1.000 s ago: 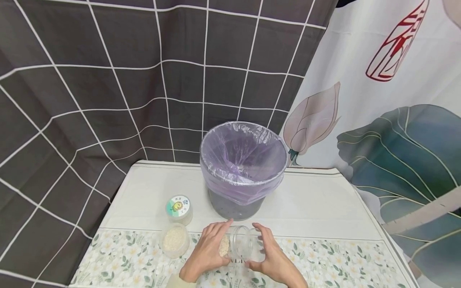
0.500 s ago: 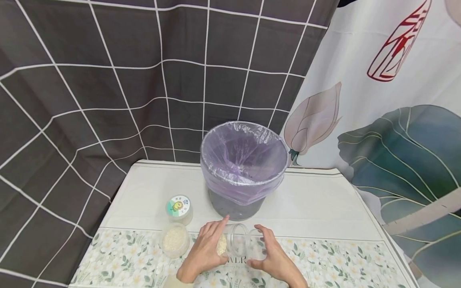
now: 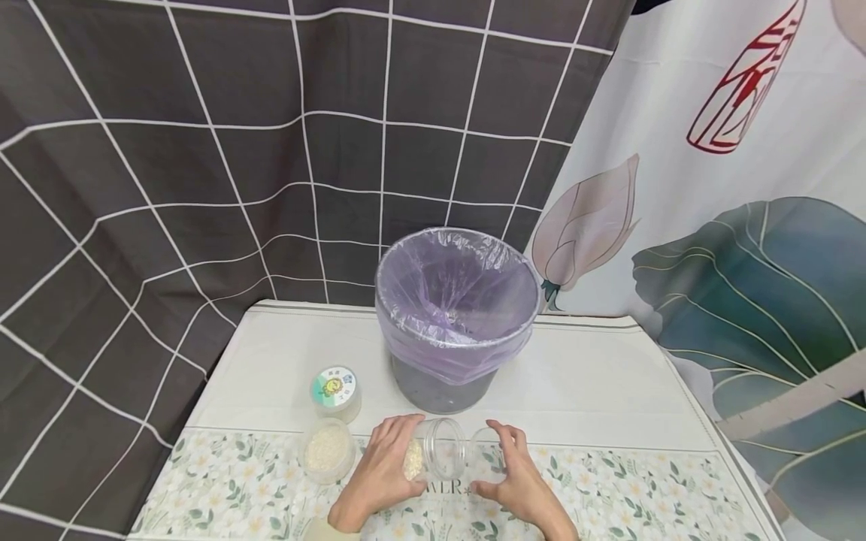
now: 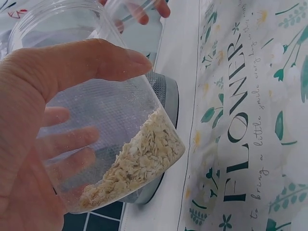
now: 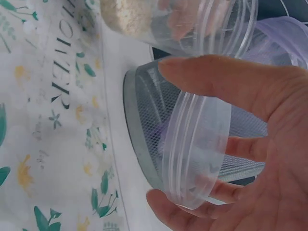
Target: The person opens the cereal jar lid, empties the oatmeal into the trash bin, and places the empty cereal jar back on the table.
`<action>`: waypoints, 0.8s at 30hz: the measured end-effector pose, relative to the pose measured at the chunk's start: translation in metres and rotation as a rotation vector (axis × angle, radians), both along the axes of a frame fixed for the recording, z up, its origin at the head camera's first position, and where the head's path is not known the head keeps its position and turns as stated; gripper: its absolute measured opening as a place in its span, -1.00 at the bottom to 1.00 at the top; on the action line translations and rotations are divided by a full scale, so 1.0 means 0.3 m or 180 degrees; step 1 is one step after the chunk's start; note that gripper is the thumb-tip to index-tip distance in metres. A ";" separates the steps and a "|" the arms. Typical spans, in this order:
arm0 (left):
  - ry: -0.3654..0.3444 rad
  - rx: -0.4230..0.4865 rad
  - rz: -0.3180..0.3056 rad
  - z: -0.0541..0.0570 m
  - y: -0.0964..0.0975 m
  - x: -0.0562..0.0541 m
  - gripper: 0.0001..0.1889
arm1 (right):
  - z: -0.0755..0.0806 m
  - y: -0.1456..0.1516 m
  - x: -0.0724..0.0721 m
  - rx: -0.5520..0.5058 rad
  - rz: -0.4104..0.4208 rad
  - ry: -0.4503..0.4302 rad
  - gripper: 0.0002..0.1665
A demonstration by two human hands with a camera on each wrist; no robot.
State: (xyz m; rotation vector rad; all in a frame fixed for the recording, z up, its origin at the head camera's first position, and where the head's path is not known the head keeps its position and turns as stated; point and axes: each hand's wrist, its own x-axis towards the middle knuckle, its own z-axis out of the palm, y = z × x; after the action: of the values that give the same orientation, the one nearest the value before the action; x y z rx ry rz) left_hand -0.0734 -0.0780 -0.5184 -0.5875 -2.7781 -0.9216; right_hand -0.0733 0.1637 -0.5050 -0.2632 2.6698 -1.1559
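My left hand [image 3: 386, 469] grips a clear plastic jar [image 3: 444, 449] lying tipped on its side, mouth toward the right. Pale flakes like rolled oats [image 4: 137, 161] are heaped in the jar's bottom end, along its lower wall. In the right wrist view, my right hand [image 5: 231, 144] holds a translucent round screw lid [image 5: 197, 144] by its edge between thumb and fingers. The lid stands apart from the jar's open mouth, facing it. Left of my left hand stands an uncovered tub of pale grains [image 3: 328, 452]. Behind it is a tub with a green and white label [image 3: 336, 391] on its lid.
A mesh waste bin [image 3: 440, 391] lined with a purple plastic bag [image 3: 456, 361] stands just beyond my hands. The table's floral cloth [image 3: 230, 481] runs along the front. A dark checked curtain [image 3: 345, 165] hangs behind, with a printed curtain [image 3: 595, 285] to the right.
My right hand has drawn the lid rightward, away from the jar's mouth, and the gap has widened. My left hand has shifted slightly left with the jar.
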 end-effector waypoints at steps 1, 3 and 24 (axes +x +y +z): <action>-0.0010 0.0003 -0.0005 0.001 0.000 0.000 0.00 | -0.002 0.001 0.000 0.0010 -0.0005 -0.0004 0.13; -0.0011 0.0001 -0.0001 0.002 -0.001 0.001 0.00 | -0.005 0.002 0.000 0.0031 0.0002 -0.0015 0.13; 0.0281 0.0048 0.0072 0.015 -0.011 -0.007 0.00 | -0.058 0.043 -0.026 0.0653 -0.0653 -0.0155 0.10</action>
State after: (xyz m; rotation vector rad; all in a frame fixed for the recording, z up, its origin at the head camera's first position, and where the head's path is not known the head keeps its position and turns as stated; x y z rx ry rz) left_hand -0.0756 -0.0813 -0.5140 -0.5787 -2.6920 -0.8888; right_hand -0.0810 0.1766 -0.5224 0.0739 2.7948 -0.9153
